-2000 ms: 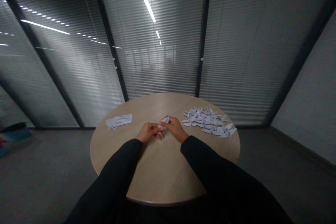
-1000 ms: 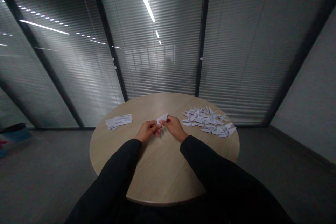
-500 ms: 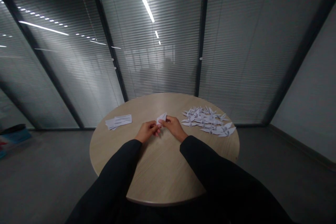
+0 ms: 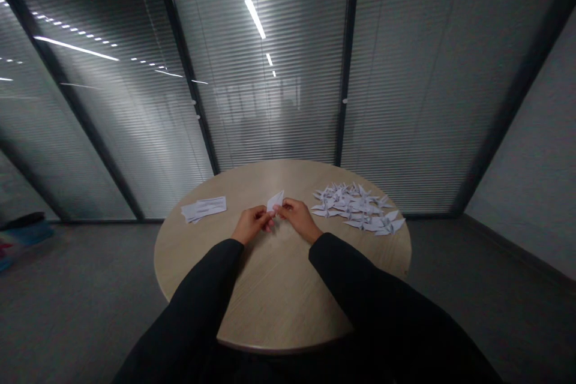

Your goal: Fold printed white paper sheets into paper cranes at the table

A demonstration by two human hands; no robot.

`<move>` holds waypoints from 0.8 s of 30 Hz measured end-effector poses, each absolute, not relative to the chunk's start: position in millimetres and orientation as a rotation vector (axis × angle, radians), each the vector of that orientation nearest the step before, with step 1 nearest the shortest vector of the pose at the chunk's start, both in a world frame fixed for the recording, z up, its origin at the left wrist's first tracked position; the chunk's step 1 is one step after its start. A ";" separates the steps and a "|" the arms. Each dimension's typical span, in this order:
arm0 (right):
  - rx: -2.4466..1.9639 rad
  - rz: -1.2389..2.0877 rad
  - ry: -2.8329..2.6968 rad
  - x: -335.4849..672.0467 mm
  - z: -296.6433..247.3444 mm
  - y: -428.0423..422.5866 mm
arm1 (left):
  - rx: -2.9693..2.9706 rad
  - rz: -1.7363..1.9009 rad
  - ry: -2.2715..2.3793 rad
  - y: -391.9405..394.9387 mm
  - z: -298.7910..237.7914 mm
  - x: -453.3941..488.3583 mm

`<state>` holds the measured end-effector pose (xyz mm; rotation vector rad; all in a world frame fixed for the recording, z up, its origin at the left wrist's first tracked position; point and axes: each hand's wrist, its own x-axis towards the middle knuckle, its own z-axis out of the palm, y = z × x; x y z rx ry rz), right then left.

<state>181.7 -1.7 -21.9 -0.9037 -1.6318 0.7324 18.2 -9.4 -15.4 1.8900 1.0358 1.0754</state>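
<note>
Both hands meet over the middle of the round, light wooden table, pinching a small, white, partly folded piece of paper between them. The paper stands up off the tabletop with its pointed tip tilted toward 1 o'clock, and it rises just above the fingertips at 12 o'clock from where the hands meet.

The left hand sits at 9 o'clock of the paper. Its fingers are curled in, and its thumb and forefinger are closed on the paper's lower left edge. The right hand sits at 3 o'clock of the paper, likewise nearly closed, with its fingertips gripping the lower right edge. The two sets of fingertips almost touch beneath the paper. How the folds run is too small to tell.

Both arms wear black sleeves.

A spread heap of small white folded paper cranes lies on the table at 3 o'clock of the right hand, near it but apart. A loose stack of flat white paper sheets lies at 10 o'clock of the left hand, well apart.
</note>
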 end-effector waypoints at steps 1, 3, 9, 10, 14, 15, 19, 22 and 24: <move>-0.917 0.724 -1.621 181.9 -21.3 -1.9 | 1.887 1.079 1.041 -9.8 -15.0 18.5; -0.932 0.717 -1.601 182.1 -20.3 -2.0 | 1.888 1.078 1.049 -10.0 -14.8 18.7; -0.889 0.773 -1.603 181.4 -18.4 -3.8 | 1.891 1.083 1.050 -7.5 -16.9 17.4; -0.884 0.771 -1.613 181.4 -17.7 -4.8 | 1.886 1.084 1.049 -7.2 -17.0 17.3; -0.940 0.675 -1.640 181.8 -13.9 -9.8 | 1.877 1.075 1.033 -7.6 -15.9 17.7; -0.956 0.654 -1.642 181.8 -12.8 -11.2 | 1.876 1.071 1.030 -8.2 -15.3 18.0; -0.975 0.630 -1.650 180.9 -8.8 -16.7 | 1.865 1.073 1.030 -11.6 -12.5 19.5; -0.972 0.618 -1.650 180.1 -6.8 -20.1 | 1.864 1.077 1.016 -14.1 -10.8 20.5; -0.968 0.604 -1.652 179.9 -6.3 -21.3 | 1.870 1.075 1.012 -15.1 -10.3 20.8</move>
